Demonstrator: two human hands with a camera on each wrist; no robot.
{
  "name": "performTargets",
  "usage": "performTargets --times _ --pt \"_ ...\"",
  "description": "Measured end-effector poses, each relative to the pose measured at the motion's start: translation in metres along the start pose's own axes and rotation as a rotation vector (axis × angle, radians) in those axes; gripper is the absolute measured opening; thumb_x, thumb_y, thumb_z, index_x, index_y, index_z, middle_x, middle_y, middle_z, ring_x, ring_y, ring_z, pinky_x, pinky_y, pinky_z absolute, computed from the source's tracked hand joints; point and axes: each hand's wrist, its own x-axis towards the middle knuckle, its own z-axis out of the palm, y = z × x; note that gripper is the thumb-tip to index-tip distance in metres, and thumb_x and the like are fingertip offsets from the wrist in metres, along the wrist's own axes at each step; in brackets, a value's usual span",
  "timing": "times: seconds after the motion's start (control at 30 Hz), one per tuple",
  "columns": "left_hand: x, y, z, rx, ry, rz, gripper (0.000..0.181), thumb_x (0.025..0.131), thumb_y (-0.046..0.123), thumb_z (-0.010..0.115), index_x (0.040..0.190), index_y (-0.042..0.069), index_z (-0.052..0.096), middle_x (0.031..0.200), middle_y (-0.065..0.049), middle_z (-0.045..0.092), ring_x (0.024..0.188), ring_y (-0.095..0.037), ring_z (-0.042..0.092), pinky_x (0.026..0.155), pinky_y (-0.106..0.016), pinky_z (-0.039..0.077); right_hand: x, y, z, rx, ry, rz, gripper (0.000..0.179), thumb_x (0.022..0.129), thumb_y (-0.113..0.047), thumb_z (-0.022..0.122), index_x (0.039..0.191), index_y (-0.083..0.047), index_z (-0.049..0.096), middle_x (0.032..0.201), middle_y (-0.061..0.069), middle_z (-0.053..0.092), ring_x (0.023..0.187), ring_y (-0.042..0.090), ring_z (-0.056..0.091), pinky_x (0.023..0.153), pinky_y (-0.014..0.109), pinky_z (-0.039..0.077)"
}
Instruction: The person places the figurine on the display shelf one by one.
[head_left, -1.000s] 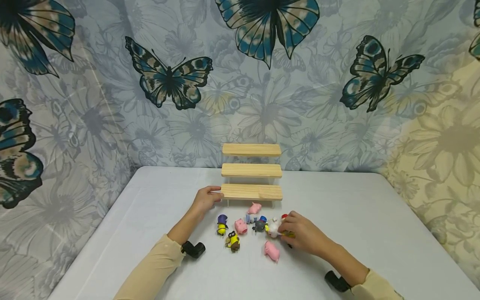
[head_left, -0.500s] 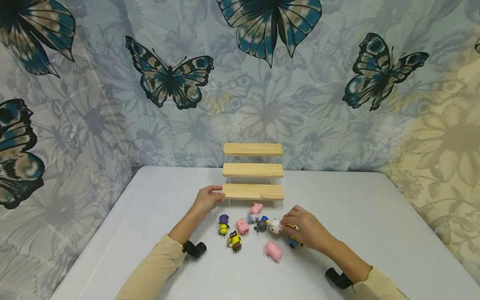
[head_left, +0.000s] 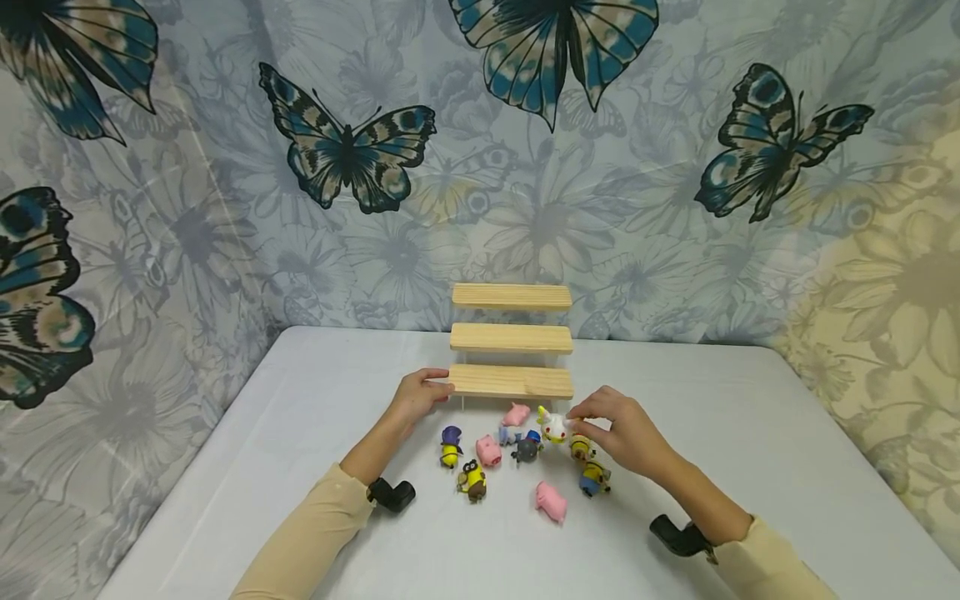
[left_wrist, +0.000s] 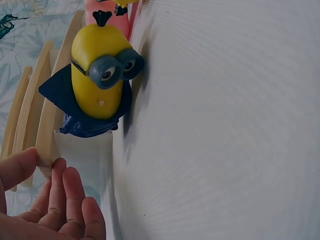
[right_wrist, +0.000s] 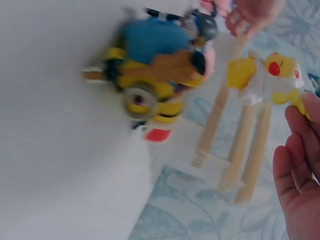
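My left hand [head_left: 417, 400] pinches the left end of the lowest board of a three-tier wooden display stand [head_left: 512, 382]; in the left wrist view, the thumb and fingers [left_wrist: 58, 175] lie on either side of that board. My right hand [head_left: 622, 429] holds a white-and-yellow figurine [head_left: 553, 426] by its edge, just in front of the stand's lowest board. In the right wrist view, the figurine [right_wrist: 270, 82] shows red spots and yellow ends at my fingertips. Close to my left hand stands a caped yellow minion figurine [left_wrist: 100, 72].
Pink pig figurines [head_left: 551, 502] and a grey figurine with a blue cap [head_left: 528, 448] are on the white table [head_left: 712, 417]. Yellow minion figurines [head_left: 595, 478] lie below my right hand, another minion [head_left: 473, 482] at left. A butterfly-print cloth [head_left: 360, 267] hangs behind.
My right hand has moved away from me, taking the white-and-yellow figurine out of the group and towards the stand. Minions behind it came into view. My left hand keeps its grip on the board.
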Motion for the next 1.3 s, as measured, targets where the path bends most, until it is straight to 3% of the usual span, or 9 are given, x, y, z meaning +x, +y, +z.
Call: performTargets --times 0.23,0.53,0.8,1.3 --pt "0.0 0.001 0.0 -0.003 0.0 0.001 0.039 0.09 0.018 0.068 0.127 0.007 0.061 0.107 -0.014 0.071 0.094 -0.022 0.067 0.075 -0.031 0.05 0.023 0.003 -0.007 0.082 0.026 0.129 0.009 0.083 -0.003 0.074 0.09 -0.009 0.075 0.081 -0.002 0.069 0.074 0.003 0.055 0.065 0.023 0.05" --pt "0.001 0.0 0.0 -0.011 0.0 -0.002 0.037 0.09 0.018 0.069 0.126 0.008 0.062 0.104 -0.012 0.072 0.091 -0.019 0.067 0.071 -0.028 0.048 0.048 0.009 -0.007 0.145 0.006 0.222 0.008 0.087 -0.007 0.072 0.093 -0.005 0.075 0.084 0.004 0.069 0.074 0.008 0.056 0.066 0.024 0.049" --pt "0.0 -0.002 0.0 -0.008 0.0 -0.006 0.039 0.09 0.019 0.069 0.127 0.009 0.062 0.103 -0.011 0.073 0.086 -0.016 0.065 0.072 -0.029 0.049 0.064 0.011 -0.006 0.187 -0.044 0.253 0.011 0.089 -0.011 0.071 0.096 -0.004 0.075 0.088 0.007 0.07 0.08 0.014 0.062 0.068 0.023 0.051" --pt "-0.001 0.001 -0.001 -0.005 -0.01 -0.013 0.039 0.091 0.021 0.068 0.127 0.011 0.062 0.106 -0.011 0.072 0.091 -0.018 0.066 0.077 -0.031 0.05 0.088 0.011 0.0 0.272 -0.081 0.281 0.015 0.091 -0.014 0.069 0.099 -0.003 0.074 0.093 0.013 0.07 0.073 0.022 0.057 0.062 0.025 0.046"
